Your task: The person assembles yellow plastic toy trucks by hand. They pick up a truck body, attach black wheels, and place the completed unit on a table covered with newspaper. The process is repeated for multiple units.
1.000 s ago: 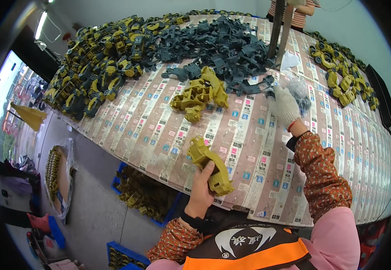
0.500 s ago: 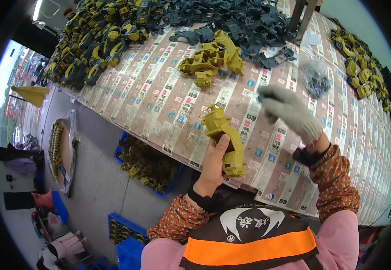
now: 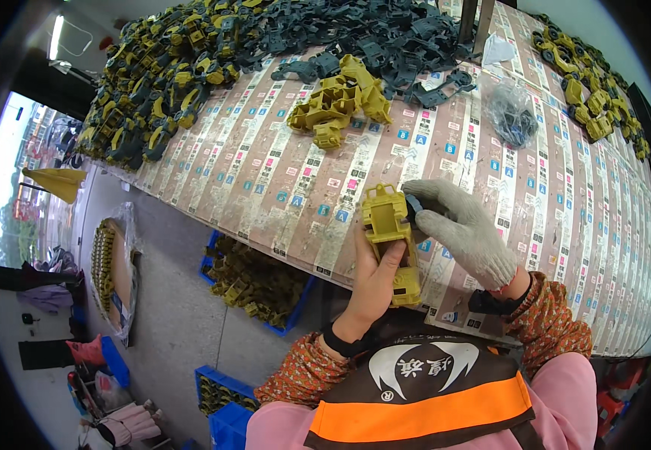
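Note:
My bare left hand [image 3: 369, 289] is closed round a yellow plastic toy vehicle body [image 3: 387, 214], held up over the table's near edge with its hollow frame facing up. On my right hand [image 3: 466, 236] is a pale knitted glove. Its fingers pinch a small dark blue-grey plastic part [image 3: 414, 205] against the right side of the vehicle body; the glove hides much of this part. Farther up the table lies a small cluster of yellow vehicle bodies [image 3: 328, 109], touched by neither hand.
Dark grey plastic parts [image 3: 363, 34] are heaped at the back, beside yellow-and-dark toy vehicles [image 3: 168, 75] at the far left. A clear plastic bag [image 3: 511, 116] rests to the right, near more toy vehicles [image 3: 592, 94]. Below the table edge stands a blue crate [image 3: 295, 307] of yellow parts.
My right hand has come down and left to the vehicle body, bringing the small dark part against it. My left hand has turned the body more upright and shifted it slightly right.

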Demonstrator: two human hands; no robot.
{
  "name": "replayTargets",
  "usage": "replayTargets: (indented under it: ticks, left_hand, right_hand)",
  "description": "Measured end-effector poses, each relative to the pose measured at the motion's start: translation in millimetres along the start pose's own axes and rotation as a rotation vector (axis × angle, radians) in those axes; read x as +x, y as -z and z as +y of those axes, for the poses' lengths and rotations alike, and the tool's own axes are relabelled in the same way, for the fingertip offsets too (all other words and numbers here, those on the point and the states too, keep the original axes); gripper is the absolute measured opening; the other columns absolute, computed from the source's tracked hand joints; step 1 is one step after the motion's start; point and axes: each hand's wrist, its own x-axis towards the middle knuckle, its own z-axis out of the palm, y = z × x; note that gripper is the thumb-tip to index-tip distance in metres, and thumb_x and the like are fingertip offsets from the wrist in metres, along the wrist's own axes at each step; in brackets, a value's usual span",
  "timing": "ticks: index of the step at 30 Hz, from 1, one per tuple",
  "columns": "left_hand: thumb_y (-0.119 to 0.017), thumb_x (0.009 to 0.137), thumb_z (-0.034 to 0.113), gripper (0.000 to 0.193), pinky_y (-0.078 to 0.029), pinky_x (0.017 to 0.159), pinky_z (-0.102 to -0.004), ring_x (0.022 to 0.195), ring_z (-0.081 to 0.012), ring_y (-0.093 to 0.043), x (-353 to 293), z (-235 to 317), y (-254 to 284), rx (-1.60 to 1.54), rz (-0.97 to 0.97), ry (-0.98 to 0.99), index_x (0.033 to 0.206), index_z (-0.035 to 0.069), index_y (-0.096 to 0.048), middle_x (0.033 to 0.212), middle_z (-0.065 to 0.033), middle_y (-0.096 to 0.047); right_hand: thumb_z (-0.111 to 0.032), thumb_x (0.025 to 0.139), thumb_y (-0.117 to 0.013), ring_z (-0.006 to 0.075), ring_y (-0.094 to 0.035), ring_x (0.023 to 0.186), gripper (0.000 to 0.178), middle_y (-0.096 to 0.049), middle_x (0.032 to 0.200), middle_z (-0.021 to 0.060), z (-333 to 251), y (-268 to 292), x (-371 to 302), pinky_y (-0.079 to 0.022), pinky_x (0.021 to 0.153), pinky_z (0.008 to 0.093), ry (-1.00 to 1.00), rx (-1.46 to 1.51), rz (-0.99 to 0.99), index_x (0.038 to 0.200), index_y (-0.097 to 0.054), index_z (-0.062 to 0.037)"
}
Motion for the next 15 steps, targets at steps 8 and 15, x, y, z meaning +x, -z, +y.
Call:
replayTargets:
  ticks: [8, 15]
  left_hand:
    - [-0.058, 0.102, 0.005, 0.075, -0.053, 0.095, -0.0498, 0.111, -0.0447, -0.067, -1.6, 10.6, -2.9, 0.617, -0.044, -0.179, 0.160, 0.002, -0.011, 0.129, -0.0272, -0.064]
    - [-0.059, 0.101, 0.010, 0.081, -0.052, 0.082, -0.0614, 0.096, -0.0589, -0.067, 4.2, 15.9, -3.5, 0.743, -0.135, -0.032, 0.161, 0.001, -0.005, 0.110, -0.0351, -0.070]
  right_hand:
    - [-0.005, 0.100, -0.057, 0.0349, -0.074, 0.103, 0.038, -0.072, 0.109, 0.0250, 15.5, -10.2, -17.3, -0.058, 0.089, 0.0416, 0.146, -0.366, 0.162, 0.137, -0.059, 0.0047]
    - [-0.005, 0.085, -0.057, 0.0520, -0.067, 0.102, 0.042, -0.068, 0.104, 0.0319, -5.9, -4.1, -15.1, -0.055, 0.086, 0.0514, 0.046, -0.593, 0.106, 0.127, -0.057, -0.0006]
